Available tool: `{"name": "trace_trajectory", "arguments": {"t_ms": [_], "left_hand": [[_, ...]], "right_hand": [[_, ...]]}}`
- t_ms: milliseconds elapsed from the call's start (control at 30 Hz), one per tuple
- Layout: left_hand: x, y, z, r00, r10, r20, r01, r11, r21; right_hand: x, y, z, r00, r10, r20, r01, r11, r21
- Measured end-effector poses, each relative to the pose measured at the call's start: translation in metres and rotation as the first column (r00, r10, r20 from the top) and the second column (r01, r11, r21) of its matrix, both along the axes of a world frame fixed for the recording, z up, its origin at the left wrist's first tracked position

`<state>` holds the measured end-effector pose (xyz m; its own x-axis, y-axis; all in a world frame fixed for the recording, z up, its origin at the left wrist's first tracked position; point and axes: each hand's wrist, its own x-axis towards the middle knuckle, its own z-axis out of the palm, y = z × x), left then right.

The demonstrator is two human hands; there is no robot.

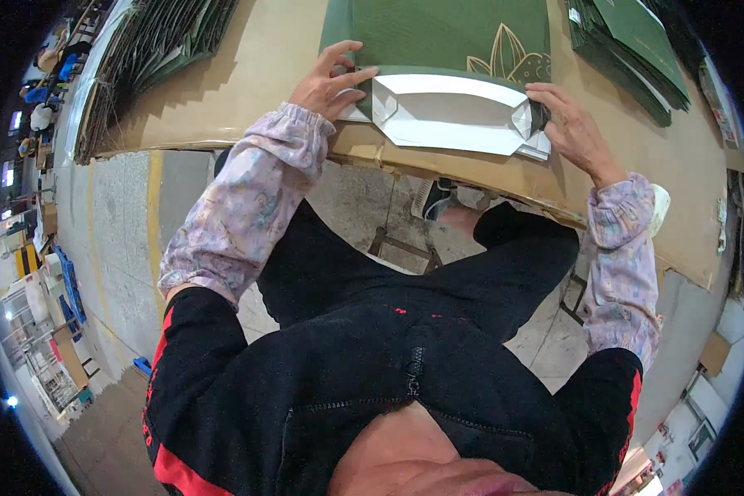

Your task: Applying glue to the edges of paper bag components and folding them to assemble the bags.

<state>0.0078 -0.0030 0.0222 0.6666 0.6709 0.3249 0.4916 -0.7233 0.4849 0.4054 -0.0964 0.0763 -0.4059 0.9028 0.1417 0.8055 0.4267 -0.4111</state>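
Note:
A green paper bag (438, 37) with a gold flower outline lies flat on the table, its folded end toward me. That end is spread into a white box-like opening (455, 116) with flaps at both corners. At its left corner my left hand (329, 84) grips the green side fold between index finger and thumb, the other fingers spread. My right hand (574, 128) is closed on the right corner, fingertips on the upper edge; its thumb is mostly hidden. More white paper edges (537, 149) show under the bag.
A stack of folded green bags (153, 58) stands at the table's left, another (628, 50) at the right. The brown table's front edge (463, 172) runs just below the bag. Under it are my legs and a stool-like metal frame (405, 248).

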Motion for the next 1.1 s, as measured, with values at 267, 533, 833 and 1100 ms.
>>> {"name": "trace_trajectory", "arguments": {"t_ms": [267, 533, 833, 1100], "left_hand": [[-0.007, 0.006, 0.008, 0.918, -0.142, -0.370, 0.233, 0.949, 0.213], [0.007, -0.018, 0.015, 0.907, -0.225, -0.355, 0.284, 0.951, 0.122], [0.004, -0.027, 0.005, 0.955, -0.187, -0.232, 0.215, 0.971, 0.104], [0.009, -0.020, 0.006, 0.973, -0.120, -0.197, 0.156, 0.971, 0.180]], "right_hand": [[-0.008, -0.014, -0.001, 0.959, 0.103, 0.266, -0.096, 0.995, -0.040], [-0.015, -0.018, -0.003, 0.963, 0.053, 0.263, -0.066, 0.997, 0.043], [-0.024, -0.025, -0.001, 0.969, 0.014, 0.246, -0.025, 0.999, 0.044], [-0.031, -0.030, -0.003, 0.960, -0.070, 0.271, 0.042, 0.993, 0.109]]}}
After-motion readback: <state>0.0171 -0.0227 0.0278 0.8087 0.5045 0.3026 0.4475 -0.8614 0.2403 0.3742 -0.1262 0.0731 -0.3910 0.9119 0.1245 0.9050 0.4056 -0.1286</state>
